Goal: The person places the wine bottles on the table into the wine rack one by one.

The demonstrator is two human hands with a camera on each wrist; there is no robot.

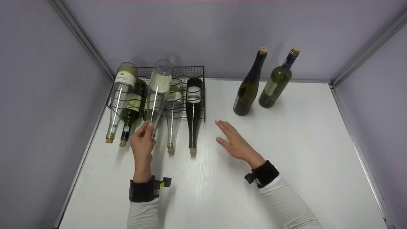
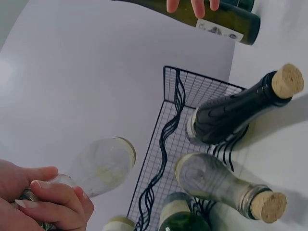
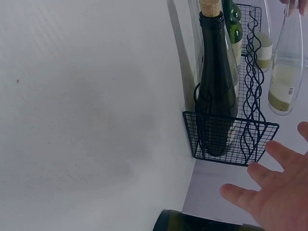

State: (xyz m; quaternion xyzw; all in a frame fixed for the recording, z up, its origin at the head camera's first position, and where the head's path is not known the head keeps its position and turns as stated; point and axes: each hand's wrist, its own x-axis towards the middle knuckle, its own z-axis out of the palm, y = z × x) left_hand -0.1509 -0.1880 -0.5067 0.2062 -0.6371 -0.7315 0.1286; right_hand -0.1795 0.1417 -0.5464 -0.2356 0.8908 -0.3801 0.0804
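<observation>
Bottle [image 1: 160,84], clear with a pale label, slants over the wire rack [image 1: 187,70], base toward the back wall, its neck pinched in the left hand [image 1: 143,138]. I cannot tell whether it touches the wires. The right hand [image 1: 235,144] holds nothing; its fingers stretch out over the desk [image 1: 203,197], to the right of the rack.

Filling the rack seems to be the work, and most looks done, though unloading cannot be ruled out. Already lying there, corks toward the person, are a second clear bottle [image 1: 124,82] at the left, a green bottle [image 1: 133,103] beside it, a third clear bottle [image 1: 173,119] and a dark bottle [image 1: 192,127] at the right end. What appears left: settling the held one and releasing it, then racking the brown bottle [image 1: 247,93] and the upright green bottle [image 1: 276,84], both standing corked on the desk.
</observation>
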